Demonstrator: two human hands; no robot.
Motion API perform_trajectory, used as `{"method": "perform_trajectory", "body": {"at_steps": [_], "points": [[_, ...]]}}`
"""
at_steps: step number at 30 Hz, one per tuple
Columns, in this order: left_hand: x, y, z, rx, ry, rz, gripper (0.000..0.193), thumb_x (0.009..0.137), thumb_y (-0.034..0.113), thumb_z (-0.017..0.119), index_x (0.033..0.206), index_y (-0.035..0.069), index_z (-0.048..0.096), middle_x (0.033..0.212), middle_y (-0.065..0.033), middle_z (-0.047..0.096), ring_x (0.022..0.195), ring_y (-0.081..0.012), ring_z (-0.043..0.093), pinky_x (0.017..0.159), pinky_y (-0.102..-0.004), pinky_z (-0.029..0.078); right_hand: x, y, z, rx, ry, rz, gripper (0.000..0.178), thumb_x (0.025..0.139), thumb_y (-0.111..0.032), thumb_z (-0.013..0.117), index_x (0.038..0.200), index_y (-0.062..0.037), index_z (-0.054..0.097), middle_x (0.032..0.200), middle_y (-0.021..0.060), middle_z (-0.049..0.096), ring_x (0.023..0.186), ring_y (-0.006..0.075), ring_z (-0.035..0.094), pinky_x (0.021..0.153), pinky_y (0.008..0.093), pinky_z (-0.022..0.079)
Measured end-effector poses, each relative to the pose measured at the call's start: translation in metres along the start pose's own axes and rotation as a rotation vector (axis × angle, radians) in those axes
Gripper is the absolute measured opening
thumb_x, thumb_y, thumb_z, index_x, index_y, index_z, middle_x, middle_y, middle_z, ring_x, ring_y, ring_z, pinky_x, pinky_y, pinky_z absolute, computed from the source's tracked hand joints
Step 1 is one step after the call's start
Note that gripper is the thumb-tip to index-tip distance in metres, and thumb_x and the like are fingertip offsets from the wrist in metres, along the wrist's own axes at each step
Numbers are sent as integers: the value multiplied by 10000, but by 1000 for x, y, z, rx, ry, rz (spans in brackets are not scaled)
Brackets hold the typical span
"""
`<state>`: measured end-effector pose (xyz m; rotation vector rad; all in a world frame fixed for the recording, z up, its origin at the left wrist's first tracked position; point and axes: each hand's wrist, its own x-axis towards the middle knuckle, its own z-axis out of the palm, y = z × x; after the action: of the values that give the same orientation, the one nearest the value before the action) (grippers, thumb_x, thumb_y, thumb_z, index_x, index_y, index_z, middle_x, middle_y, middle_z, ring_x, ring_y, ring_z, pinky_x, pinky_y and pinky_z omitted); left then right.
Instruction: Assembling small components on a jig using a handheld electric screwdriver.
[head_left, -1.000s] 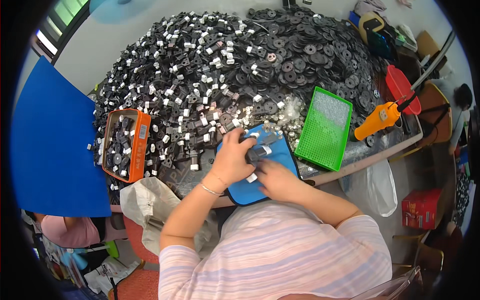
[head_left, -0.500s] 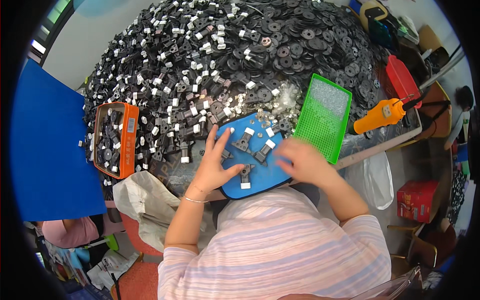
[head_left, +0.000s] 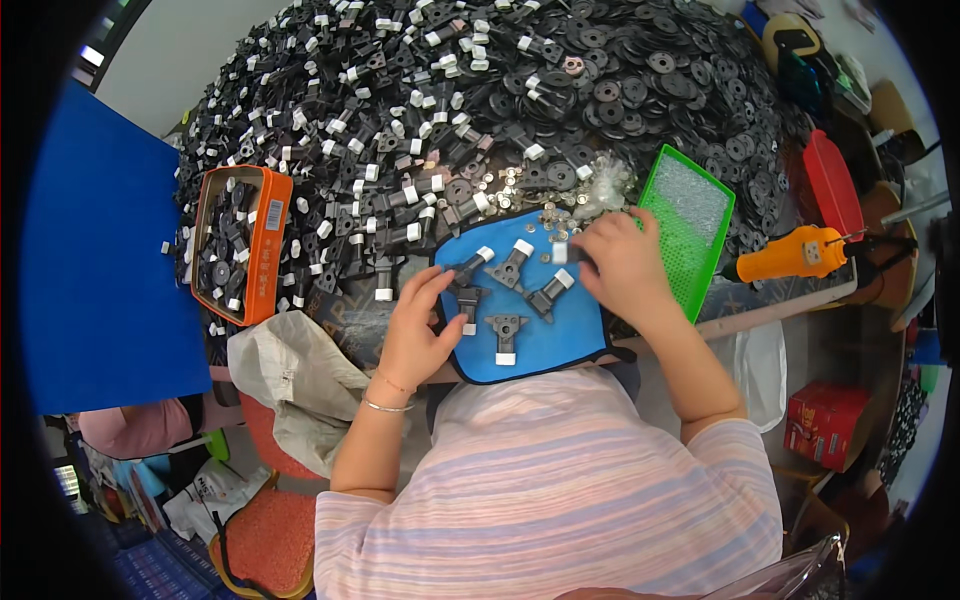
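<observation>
Several black plastic parts with white block ends lie on a blue mat in front of me. My left hand rests at the mat's left edge, thumb and fingers apart, its tips beside one black part. At the mat's upper right, my right hand pinches another such part; its white end sticks out to the left and the fingers cover the rest. Between the hands are a slanted part, a second slanted one and one with its white end toward me.
A big heap of black parts and black discs covers the table beyond. Small metal pieces lie at the mat's far edge. Right are a green tray and an orange power tool; left, an orange tin.
My right hand has moved up and now grips a part. My left hand has shifted slightly down the mat's left side. The parts near it have changed position, and the view has shifted.
</observation>
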<state>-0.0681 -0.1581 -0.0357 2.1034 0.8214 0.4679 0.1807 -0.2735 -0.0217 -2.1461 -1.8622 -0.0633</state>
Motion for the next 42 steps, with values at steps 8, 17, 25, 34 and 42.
{"method": "perform_trajectory", "body": {"at_steps": [8,17,25,34,42], "points": [[41,-11,11,215,-51,121,237,743,73,650,971,28,598,919,-131,618,894,-260,585,775,-326,466,-25,-29,-1,166,-523,-225,172,642,-163,652,809,-124,651,834,25,591,907,210,535,854,359,372],[59,-17,16,56,-19,-231,185,848,174,549,872,-9,564,786,-166,615,714,-330,590,647,-357,474,-5,-13,3,373,-328,-104,181,690,-108,642,869,-81,634,897,63,610,862,255,565,779,368,445],[43,-3,20,370,208,124,113,786,84,577,870,9,568,919,-152,551,828,-332,523,709,-392,439,30,-1,36,248,-365,12,149,721,-123,622,858,-73,648,848,105,590,838,287,594,724,382,491],[28,-2,27,276,154,310,246,664,76,679,888,38,586,1009,-115,550,951,-305,509,817,-395,395,40,-11,31,540,-256,36,135,736,-101,641,860,-48,647,792,113,617,725,262,606,677,328,496],[24,-6,29,258,175,311,247,655,99,691,877,54,591,1050,-113,544,1023,-299,487,861,-407,357,50,-20,49,685,-389,-7,134,726,-65,667,859,-44,658,784,80,617,646,183,589,611,287,467]]}}
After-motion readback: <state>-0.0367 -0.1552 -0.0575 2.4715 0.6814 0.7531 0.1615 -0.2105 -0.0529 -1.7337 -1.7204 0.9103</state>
